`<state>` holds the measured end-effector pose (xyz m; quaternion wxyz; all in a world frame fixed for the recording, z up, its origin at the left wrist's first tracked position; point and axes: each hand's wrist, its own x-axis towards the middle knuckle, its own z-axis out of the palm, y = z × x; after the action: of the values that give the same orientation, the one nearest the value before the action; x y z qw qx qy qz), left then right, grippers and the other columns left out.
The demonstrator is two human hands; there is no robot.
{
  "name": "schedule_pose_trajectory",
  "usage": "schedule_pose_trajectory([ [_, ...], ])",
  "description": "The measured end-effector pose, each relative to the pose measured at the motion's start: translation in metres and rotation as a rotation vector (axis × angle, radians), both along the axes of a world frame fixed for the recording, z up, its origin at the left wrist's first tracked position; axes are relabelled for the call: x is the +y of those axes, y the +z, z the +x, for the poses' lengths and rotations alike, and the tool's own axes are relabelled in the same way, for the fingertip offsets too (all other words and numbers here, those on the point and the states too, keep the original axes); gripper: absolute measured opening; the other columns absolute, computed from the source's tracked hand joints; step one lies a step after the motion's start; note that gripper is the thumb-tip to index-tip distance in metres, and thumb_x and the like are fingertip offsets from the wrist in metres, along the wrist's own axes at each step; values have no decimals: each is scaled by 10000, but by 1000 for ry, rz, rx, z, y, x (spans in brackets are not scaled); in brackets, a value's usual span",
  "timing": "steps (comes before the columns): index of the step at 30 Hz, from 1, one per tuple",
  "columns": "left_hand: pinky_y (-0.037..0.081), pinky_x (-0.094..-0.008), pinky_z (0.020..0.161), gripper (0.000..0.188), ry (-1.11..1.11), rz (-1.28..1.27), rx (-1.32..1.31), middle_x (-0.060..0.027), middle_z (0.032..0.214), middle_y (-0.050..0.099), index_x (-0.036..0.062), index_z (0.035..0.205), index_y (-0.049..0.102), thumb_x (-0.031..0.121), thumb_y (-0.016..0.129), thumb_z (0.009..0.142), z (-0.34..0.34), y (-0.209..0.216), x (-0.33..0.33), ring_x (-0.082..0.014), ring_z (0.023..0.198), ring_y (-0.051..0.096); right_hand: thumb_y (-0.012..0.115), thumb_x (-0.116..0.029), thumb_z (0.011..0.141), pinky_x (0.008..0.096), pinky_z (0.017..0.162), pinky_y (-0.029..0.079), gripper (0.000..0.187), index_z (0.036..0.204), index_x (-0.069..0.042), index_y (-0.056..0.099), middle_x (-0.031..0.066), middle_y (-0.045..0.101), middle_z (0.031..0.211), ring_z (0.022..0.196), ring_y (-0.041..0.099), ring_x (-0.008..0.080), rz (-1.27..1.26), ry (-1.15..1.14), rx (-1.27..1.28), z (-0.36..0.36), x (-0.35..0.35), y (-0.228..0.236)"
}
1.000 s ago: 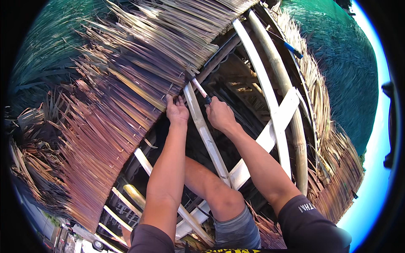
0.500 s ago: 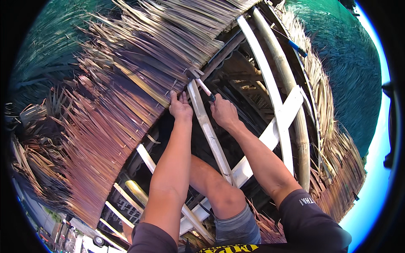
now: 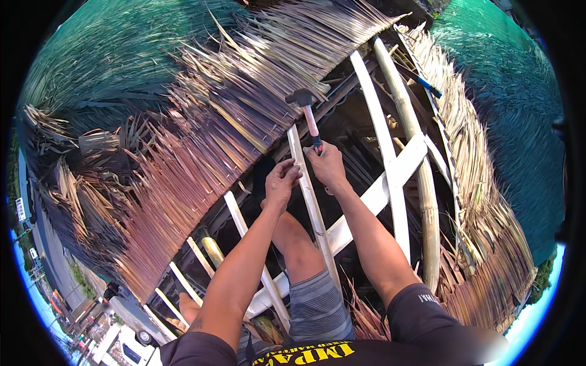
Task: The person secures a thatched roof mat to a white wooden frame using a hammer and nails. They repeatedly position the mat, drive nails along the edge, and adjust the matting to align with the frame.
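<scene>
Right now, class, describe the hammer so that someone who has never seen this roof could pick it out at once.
Find the dry thatch roof and the bare white slats of its open frame. At the thatch edge, above the right hand, the hammer stands raised. Its dark metal head and reddish handle set it apart from the pale slats and the bamboo pole.

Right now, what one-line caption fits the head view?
Right hand raises a hammer while left hand steadies a pale batten on a thatched roof.
</scene>
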<state>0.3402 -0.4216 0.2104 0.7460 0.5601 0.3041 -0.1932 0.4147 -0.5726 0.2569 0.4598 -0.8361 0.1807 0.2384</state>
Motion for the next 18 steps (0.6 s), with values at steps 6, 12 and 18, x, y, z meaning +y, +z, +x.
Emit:
schedule_pose_trajectory([
  [6,552,-263,846,261,-111,403,-299,-65,1051,714,-4,1203,638,-6,643,942,-68,180,-16,-125,961,688,699,-188,933,245,394,406,266,741,-78,552,7,565,599,438,502,75,630,-110,74,-90,2,153],
  [12,552,-306,883,365,-170,532,-453,-128,1047,724,-44,1219,609,18,691,869,-157,317,18,-183,987,707,692,-138,935,242,403,387,210,781,-69,566,-11,534,595,436,470,65,773,77,35,-161,29,241],
  [18,510,-358,752,164,-79,906,-479,-127,919,681,-15,985,670,60,719,848,-257,408,58,-216,792,670,672,-204,964,281,423,408,233,816,-86,536,-24,473,585,438,453,89,1028,259,312,-238,65,315],
])
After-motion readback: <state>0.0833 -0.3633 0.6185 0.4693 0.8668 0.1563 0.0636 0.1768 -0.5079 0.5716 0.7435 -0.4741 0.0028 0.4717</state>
